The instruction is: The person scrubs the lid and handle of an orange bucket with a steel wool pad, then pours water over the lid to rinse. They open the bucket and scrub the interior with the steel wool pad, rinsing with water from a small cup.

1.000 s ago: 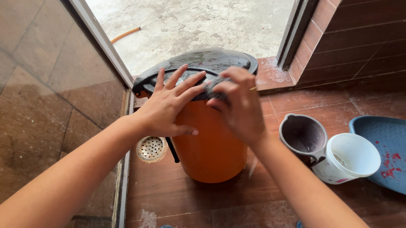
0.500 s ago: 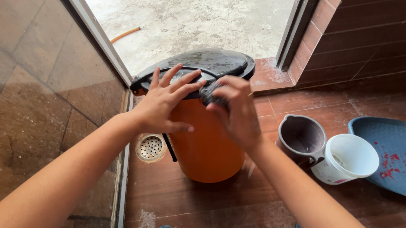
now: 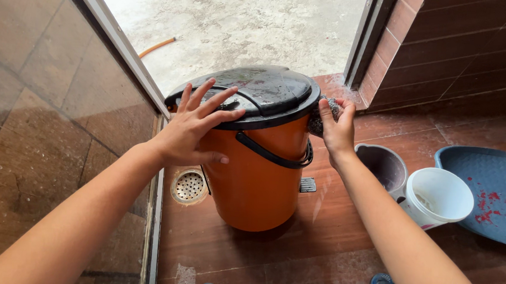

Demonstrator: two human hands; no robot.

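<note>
The right hand [image 3: 337, 129] is now working at the far right edge of the lid [image 3: 256, 95], having left the front rim where it was rubbing 1 second ago, and the black handle [image 3: 272, 155] that it was covering is showing again across the front of the bucket [image 3: 256, 177]. The left hand [image 3: 192, 126] is staying where it was, fingers spread flat over the lid's left side and thumb lying along the orange wall just under the rim, steadying the bucket.

The right hand is pinching a grey scouring pad [image 3: 324, 114] between thumb and fingers and pressing it against the lid's side edge. The lid is sitting closed on the bucket, its black top looking wet and streaked, which suggests the top and front rim are already scrubbed. Judging from this, the work is somewhere in the middle: the right edge is being done now, the back rim is facing away and I cannot tell its state, and the orange wall is showing no suds or streaks.

The bucket is standing upright on the brown floor tiles [image 3: 327, 263] just inside the open doorway, beside a round floor drain [image 3: 189, 185] on its left. To its right, 2 smaller pots are sitting touching each other, a grey jug [image 3: 383, 164] and a white tub [image 3: 437, 197], and a blue tray [image 3: 490, 191] with red spots is lying beyond them. An orange hose [image 3: 156, 45] is lying on the concrete outside.
</note>
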